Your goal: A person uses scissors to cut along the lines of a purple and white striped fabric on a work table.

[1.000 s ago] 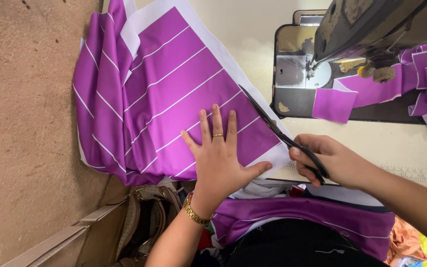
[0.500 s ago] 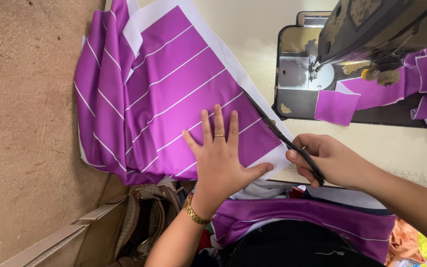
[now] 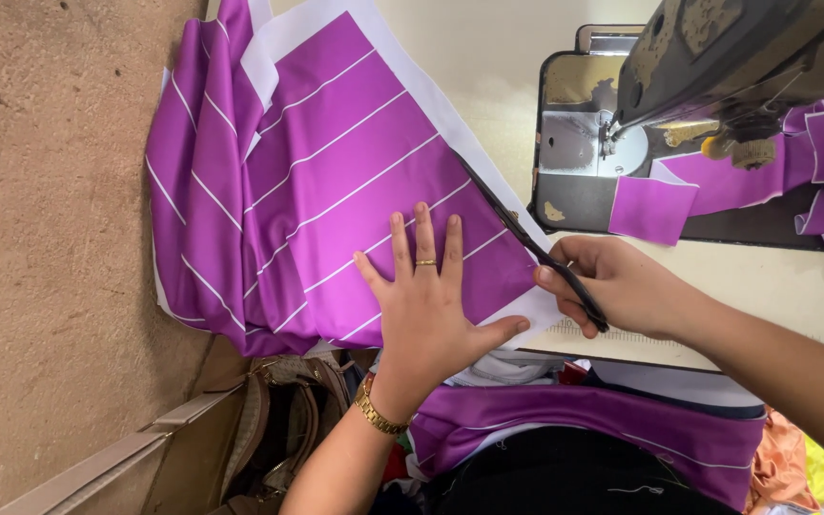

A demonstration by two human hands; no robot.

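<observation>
Your left hand (image 3: 428, 310) is spread flat, open on the purple striped fabric (image 3: 336, 181), while your right hand (image 3: 622, 286) grips black scissors (image 3: 526, 238) cutting along its edge near the sewing machine (image 3: 717, 57).

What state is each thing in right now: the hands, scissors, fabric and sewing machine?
Left hand: flat, fingers spread, pressing the purple striped fabric.
Right hand: gripping the scissors.
Scissors: blades along the fabric's edge.
Purple striped fabric: spread out, overhanging the table.
Sewing machine: purple strip under it.
</observation>
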